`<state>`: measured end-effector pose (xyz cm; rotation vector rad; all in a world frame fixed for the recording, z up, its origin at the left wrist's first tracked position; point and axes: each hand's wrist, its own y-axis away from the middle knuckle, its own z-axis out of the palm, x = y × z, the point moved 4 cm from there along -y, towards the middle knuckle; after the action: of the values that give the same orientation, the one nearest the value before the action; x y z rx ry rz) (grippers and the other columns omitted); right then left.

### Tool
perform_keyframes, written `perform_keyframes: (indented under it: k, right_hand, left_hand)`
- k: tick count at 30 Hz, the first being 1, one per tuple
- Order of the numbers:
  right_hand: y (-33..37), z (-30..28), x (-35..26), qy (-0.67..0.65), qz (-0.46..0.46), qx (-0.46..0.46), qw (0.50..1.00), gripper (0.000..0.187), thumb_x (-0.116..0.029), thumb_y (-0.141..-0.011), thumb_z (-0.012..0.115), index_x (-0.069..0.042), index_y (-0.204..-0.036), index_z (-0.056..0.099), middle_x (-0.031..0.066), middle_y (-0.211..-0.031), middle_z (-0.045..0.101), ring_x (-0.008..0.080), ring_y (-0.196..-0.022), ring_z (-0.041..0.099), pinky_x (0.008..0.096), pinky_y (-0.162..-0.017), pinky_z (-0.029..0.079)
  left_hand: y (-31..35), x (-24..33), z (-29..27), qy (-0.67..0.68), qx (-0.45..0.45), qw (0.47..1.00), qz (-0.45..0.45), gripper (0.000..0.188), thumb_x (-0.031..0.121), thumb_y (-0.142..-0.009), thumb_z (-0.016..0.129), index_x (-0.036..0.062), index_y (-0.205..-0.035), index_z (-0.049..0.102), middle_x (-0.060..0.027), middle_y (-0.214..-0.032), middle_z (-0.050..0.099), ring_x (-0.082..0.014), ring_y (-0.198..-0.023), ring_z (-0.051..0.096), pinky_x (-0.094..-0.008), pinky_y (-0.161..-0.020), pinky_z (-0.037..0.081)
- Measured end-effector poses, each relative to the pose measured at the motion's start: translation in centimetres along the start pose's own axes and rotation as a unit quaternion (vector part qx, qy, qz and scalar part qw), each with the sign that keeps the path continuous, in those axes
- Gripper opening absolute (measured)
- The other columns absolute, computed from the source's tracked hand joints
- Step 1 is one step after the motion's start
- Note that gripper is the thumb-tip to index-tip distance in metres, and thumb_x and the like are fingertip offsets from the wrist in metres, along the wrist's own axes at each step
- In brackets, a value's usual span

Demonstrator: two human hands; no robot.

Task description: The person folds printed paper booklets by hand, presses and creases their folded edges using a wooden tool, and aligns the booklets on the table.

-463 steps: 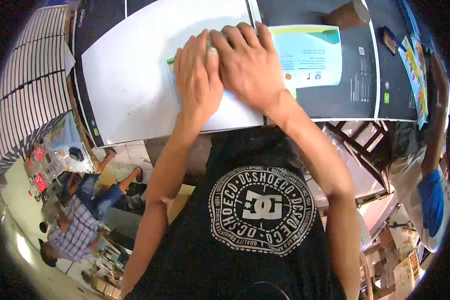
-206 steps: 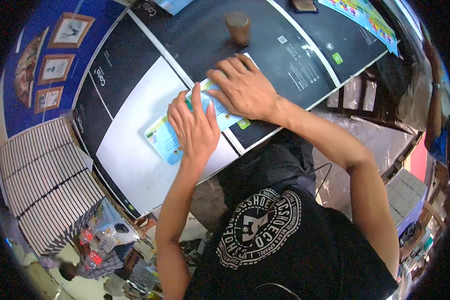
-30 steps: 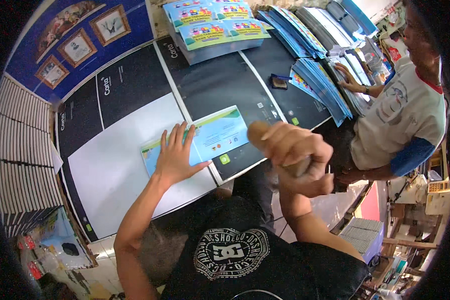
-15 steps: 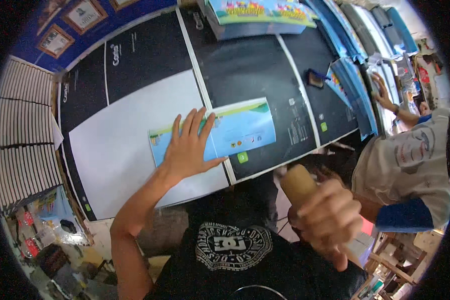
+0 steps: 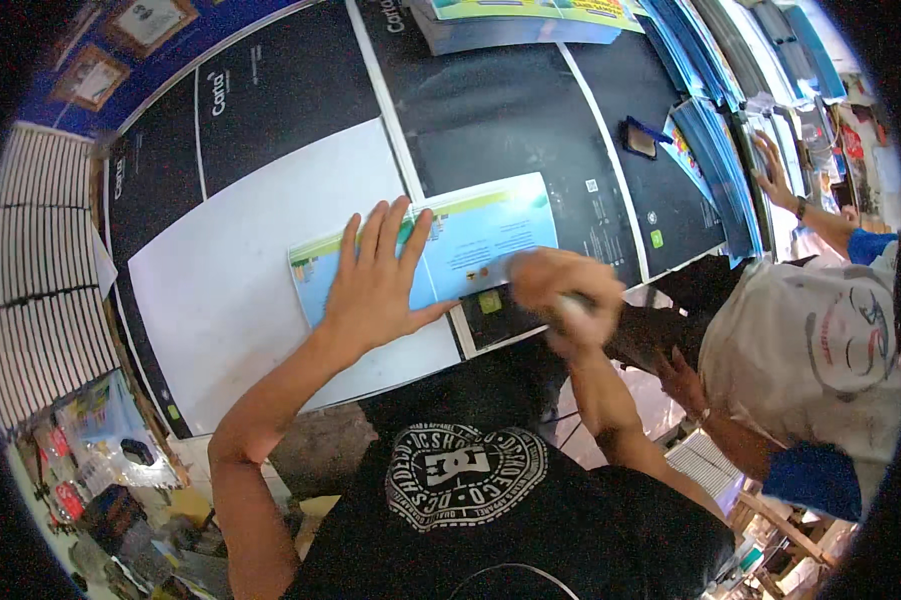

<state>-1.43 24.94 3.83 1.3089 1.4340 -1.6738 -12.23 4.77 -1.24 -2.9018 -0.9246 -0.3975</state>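
Note:
A long light-blue printed sheet or cover point(image 5: 505, 215), green along its far edge and with a crease down it, lies across a white sheet point(image 5: 230, 260) and the black board to its right. My left hand point(image 5: 375, 275) rests flat on it left of the crease, fingers spread. Over the near right edge of the blue piece is my right hand point(image 5: 575, 295), closed and blurred by motion. It grips a stubby tan cylinder-like tool, mostly hidden by the fingers now and plainer in the earlier frame.
Printed covers are stacked point(image 5: 520, 35) at the far edge. Blue stacks point(image 5: 715, 170) line the right side, near a small dark-rimmed pad point(image 5: 642, 138). Another person point(image 5: 800, 340) stands close on the right. Piled booklets point(image 5: 45, 270) fill the left.
My right hand has swung left and forward from beside my body onto the blue piece, still closed on the tan tool. My left hand stays put. The other person's lower arm now shows.

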Motion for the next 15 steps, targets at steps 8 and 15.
perform_keyframes:
  k: [8, 15]
  right_hand:
    - [2.2, -3.8, 4.3, 0.017, 0.025, 0.109, 0.994, 0.035, -0.029, -0.088, 0.065, 0.003, -0.077, 0.064, 0.0183, -0.077, 0.068, 0.0262, -0.069, 0.066, 0.0403, -0.068, 0.055]
    - [1.2, -4.6, 3.2, -0.099, -0.018, 0.111, 0.989, 0.032, -0.023, -0.083, 0.058, 0.007, -0.074, 0.060, 0.0191, -0.071, 0.064, 0.0266, -0.063, 0.061, 0.0389, -0.062, 0.050]
  left_hand:
    - [-0.2, 0.2, -0.1, -0.021, 0.037, 0.999, 0.018, 0.113, 0.067, -0.077, 0.076, 0.0072, -0.160, 0.030, -0.0247, -0.161, 0.030, -0.0426, -0.150, 0.026, -0.0621, -0.123, 0.017]
    - [0.0, 0.3, -0.1, -0.047, 0.044, 0.998, 0.016, 0.107, 0.068, -0.079, 0.072, 0.0063, -0.159, 0.035, -0.0267, -0.157, 0.035, -0.0428, -0.147, 0.032, -0.0624, -0.120, 0.023]
